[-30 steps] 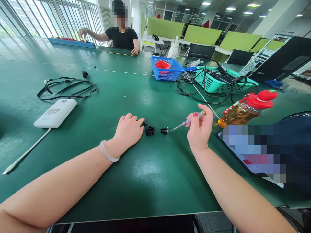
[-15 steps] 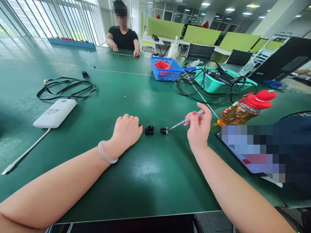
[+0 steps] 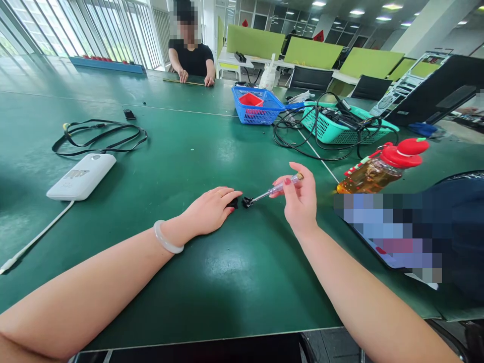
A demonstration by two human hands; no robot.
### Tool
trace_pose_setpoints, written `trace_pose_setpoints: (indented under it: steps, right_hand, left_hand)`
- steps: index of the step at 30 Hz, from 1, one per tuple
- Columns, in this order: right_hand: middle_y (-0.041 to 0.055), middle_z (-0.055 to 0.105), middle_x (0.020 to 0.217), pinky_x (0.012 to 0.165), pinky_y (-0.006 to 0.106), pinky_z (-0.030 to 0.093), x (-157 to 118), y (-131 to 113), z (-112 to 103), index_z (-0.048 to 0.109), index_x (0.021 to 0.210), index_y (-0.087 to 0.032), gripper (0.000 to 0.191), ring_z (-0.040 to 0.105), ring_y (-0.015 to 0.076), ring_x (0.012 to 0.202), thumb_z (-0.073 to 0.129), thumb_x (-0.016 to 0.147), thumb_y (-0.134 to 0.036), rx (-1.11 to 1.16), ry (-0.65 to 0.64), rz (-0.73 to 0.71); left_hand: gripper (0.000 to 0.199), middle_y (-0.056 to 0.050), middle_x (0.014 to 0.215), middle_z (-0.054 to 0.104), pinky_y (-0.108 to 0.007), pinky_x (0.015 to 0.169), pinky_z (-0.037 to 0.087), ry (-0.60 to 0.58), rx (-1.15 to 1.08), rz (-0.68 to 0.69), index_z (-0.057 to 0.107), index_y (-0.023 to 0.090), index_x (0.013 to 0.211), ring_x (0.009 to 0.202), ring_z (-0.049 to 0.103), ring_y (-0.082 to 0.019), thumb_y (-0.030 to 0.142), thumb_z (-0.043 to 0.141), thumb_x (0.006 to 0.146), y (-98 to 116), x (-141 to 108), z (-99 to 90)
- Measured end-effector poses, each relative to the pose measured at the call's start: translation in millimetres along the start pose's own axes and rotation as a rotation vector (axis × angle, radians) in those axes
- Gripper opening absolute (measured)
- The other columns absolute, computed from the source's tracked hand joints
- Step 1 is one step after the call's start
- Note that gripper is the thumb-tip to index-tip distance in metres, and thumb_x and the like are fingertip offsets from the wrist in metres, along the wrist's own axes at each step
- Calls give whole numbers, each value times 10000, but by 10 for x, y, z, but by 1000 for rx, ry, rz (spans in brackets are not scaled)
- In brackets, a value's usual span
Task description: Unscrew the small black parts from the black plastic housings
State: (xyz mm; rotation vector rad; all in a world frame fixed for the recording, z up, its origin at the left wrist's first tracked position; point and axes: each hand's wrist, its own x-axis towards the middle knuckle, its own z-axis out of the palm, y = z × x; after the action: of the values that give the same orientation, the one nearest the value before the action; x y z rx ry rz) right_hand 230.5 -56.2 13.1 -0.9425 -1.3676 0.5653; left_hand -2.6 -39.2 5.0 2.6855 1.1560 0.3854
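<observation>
On the green table (image 3: pixel 227 272), my left hand (image 3: pixel 209 209) has its fingers closed on a black square part (image 3: pixel 233 203), which they partly cover. Just right of it lies a small black piece (image 3: pixel 247 202). My right hand (image 3: pixel 300 201) grips a screwdriver (image 3: pixel 278 188) with a clear handle, pointing left. Its tip meets the small black piece, though exact contact is too small to make out.
A white power bank (image 3: pixel 82 176) with cables lies left. Blue basket (image 3: pixel 257 106), teal basket (image 3: pixel 333 126) with black cables, and red-capped bottle (image 3: pixel 378 169) stand beyond and right. A tablet (image 3: pixel 378 242) lies right. A person (image 3: pixel 191 60) sits across the table.
My left hand has moved right, onto the black square part. My right hand has moved left, bringing the screwdriver tip to the small black piece, which looks turned. The person's hands opposite have shifted.
</observation>
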Motion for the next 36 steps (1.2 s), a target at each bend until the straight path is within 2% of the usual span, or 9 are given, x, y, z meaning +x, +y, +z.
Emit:
trace_pose_setpoints:
  steps: [2,4,7,12,17,21,25,32,36]
  right_hand:
    - [-8,652,846,619,314,597,-3,-15,1,511,1232,-287,314,648,128,599,550,952,-424,9,4,-19]
    - [-8,644,847,611,307,593,8,-10,-13,521,1224,-287,308,641,122,588,546,953,-431,5,70,-45]
    - [-10,639,866,630,304,596,35,39,-43,535,1226,-292,304,636,113,591,557,948,-414,-20,142,-41]
    - [-12,655,868,648,308,608,26,123,-33,541,1236,-297,323,651,118,614,563,945,-433,-34,12,67]
    - [-15,666,882,690,313,606,-11,102,13,553,1216,-299,320,666,119,649,589,933,-442,6,-75,69]
    - [-14,673,892,697,327,606,-28,62,38,552,1220,-299,332,671,123,647,596,928,-451,59,-151,75]
    - [-7,683,928,721,340,602,-62,17,61,542,1258,-302,359,673,124,662,591,933,-445,74,-214,75]
    - [-5,656,863,632,344,577,-52,-2,39,533,1290,-314,364,612,135,607,557,949,-438,-37,-44,7]
    - [-9,650,851,608,335,564,-33,18,35,535,1281,-314,352,605,132,590,555,950,-434,-42,-45,25]
  left_hand:
    - [453,-82,1412,544,-411,1142,380,12,-21,-45,459,196,1403,1318,485,-224,217,394,955,-13,7,3]
    - [467,-84,1422,535,-413,1147,376,17,-27,-84,462,182,1399,1329,474,-223,184,385,938,-20,13,-4]
    - [482,-104,1444,511,-422,1159,353,7,-30,-105,433,151,1424,1351,445,-240,247,402,953,-22,17,-18]
    - [614,-127,1461,490,-443,1157,337,-9,-59,-84,389,146,1458,1364,417,-277,480,465,948,-20,10,-23]
    - [618,-109,1424,521,-460,1133,349,13,-102,-61,359,215,1476,1335,441,-276,449,525,929,-10,1,-13]
    - [553,-87,1382,546,-463,1123,353,22,-116,-4,400,257,1454,1293,468,-266,403,526,937,-1,2,-10]
    - [530,-90,1355,564,-475,1107,364,23,-132,24,426,261,1437,1276,476,-270,423,520,941,0,6,-8]
    - [476,-89,1303,580,-469,1101,360,-11,-127,32,511,267,1378,1247,489,-267,458,511,941,27,0,-12]
    - [468,-85,1293,578,-507,1100,342,-12,-113,15,546,285,1345,1241,486,-285,487,533,923,146,-23,7]
